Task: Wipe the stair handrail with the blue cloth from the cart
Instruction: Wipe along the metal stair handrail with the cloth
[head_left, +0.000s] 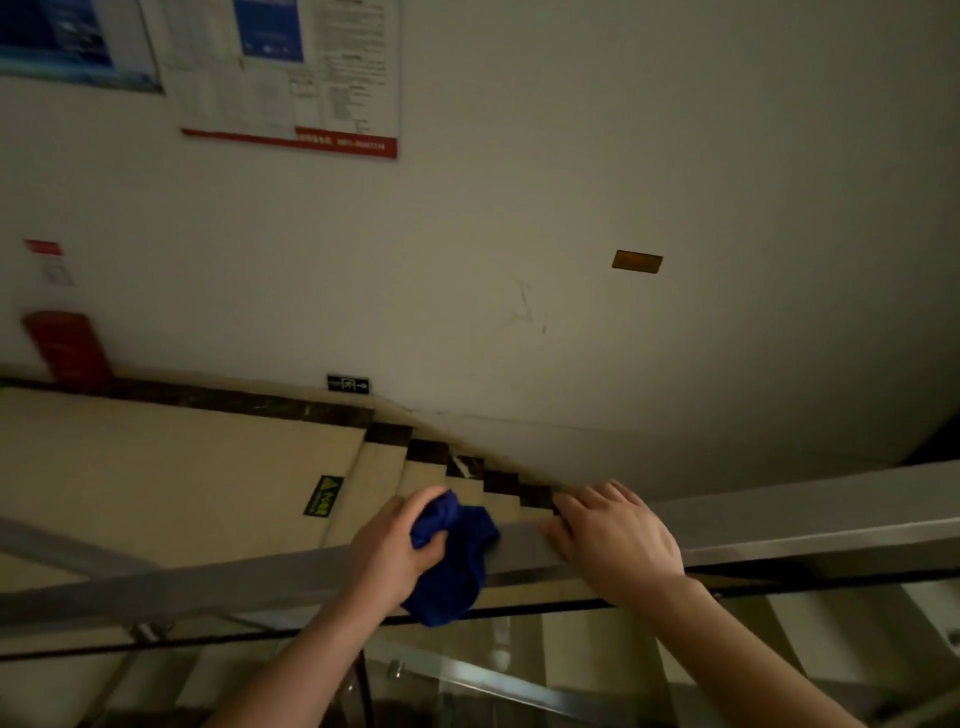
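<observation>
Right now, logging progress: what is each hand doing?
Left hand: closed on crumpled blue cloth.
Right hand: open, flat on grey metal handrail.

I've got the blue cloth (457, 561) bunched into a dark, crumpled wad, draped over the top of the handrail (779, 525) near the middle of my view, its lower folds hanging down the near side. The handrail is a flat-topped, grey metal bar running from low on the left up toward the right, slanting with the stairs.
</observation>
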